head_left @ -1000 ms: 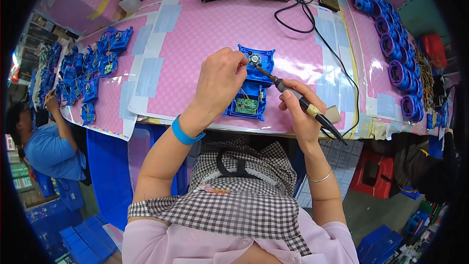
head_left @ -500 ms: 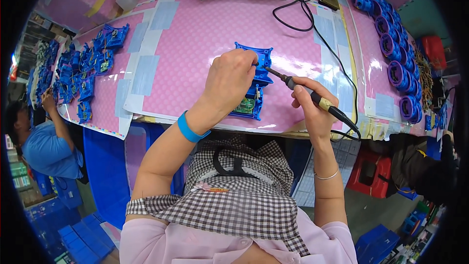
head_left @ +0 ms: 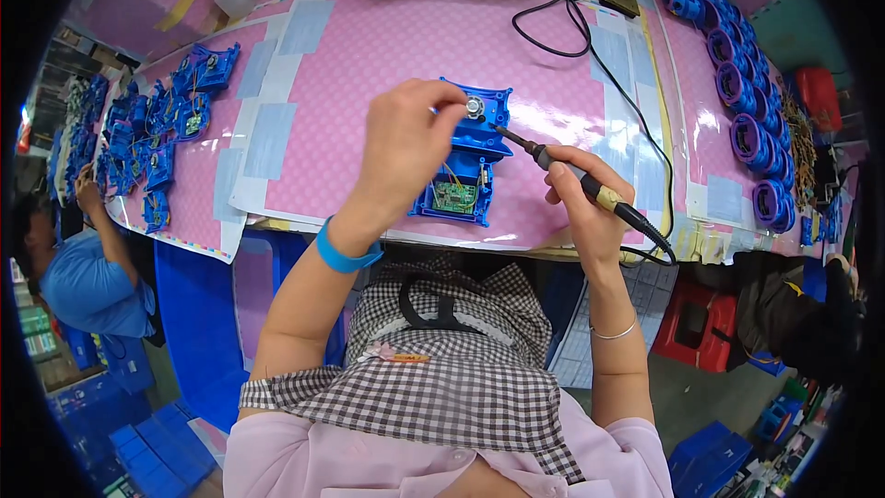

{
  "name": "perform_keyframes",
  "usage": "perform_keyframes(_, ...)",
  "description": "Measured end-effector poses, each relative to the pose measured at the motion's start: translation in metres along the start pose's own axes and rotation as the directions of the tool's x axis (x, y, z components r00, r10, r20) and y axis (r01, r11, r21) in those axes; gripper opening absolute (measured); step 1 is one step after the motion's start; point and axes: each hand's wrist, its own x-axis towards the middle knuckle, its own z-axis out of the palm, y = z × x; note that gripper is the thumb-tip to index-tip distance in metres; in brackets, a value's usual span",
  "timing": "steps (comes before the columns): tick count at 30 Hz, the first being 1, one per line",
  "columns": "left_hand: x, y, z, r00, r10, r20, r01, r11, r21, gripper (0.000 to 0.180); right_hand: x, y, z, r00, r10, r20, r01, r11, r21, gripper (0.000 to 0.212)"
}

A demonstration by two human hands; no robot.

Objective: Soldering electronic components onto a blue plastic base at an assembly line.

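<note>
Above the tabletop (head_left: 387,46), the right grip (head_left: 587,189) clasps an iron (head_left: 542,158) angled leftward to the casing (head_left: 476,139); nearer left grip's (head_left: 406,134) hold unclear.

At mid-frame, the blue, open moulded housing (head_left: 479,136) looks like smooth, semi-glossy plastic, its round silver disc (head_left: 475,107) shiny metal. The grey, pen-shaped soldering iron (head_left: 542,158) has a matt, plastic-looking handle. Beneath, the pink dotted table covering (head_left: 369,46) is glossy (light glares off it). Lower centre, the black-and-white checked apron (head_left: 452,401) is matt woven cloth.
</note>
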Motion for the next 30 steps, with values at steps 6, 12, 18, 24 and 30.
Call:
perform_keyframes(6, -0.007, -0.019, -0.012, 0.990, -0.109, -0.090, 0.111, 0.994, 0.018, 0.015, 0.002, -0.003, -0.002, 0.999, 0.048, -0.025, -0.047, 0.999, 0.027, 0.020)
perform_keyframes(12, -0.008, -0.021, -0.004, 0.998, -0.033, -0.048, 0.040, 0.988, 0.151, 0.016, 0.000, -0.001, 0.001, 0.999, 0.037, -0.018, -0.037, 0.999, 0.001, 0.019)
perform_keyframes(18, -0.008, 0.001, 0.001, 0.983, -0.184, 0.014, 0.184, 0.966, -0.183, 0.013, -0.001, -0.004, 0.001, 0.998, 0.051, -0.040, -0.050, 0.998, 0.024, 0.020)
perform_keyframes(24, -0.011, -0.013, 0.008, 0.995, 0.085, 0.044, -0.086, 0.996, 0.015, 0.012, -0.003, -0.003, 0.001, 0.998, 0.057, -0.021, -0.057, 0.998, 0.009, 0.020)
perform_keyframes(30, -0.011, -0.012, 0.009, 0.986, 0.096, 0.134, -0.112, 0.986, 0.119, 0.011, -0.003, -0.004, 0.001, 0.998, 0.052, -0.044, -0.052, 0.999, 0.006, 0.020)
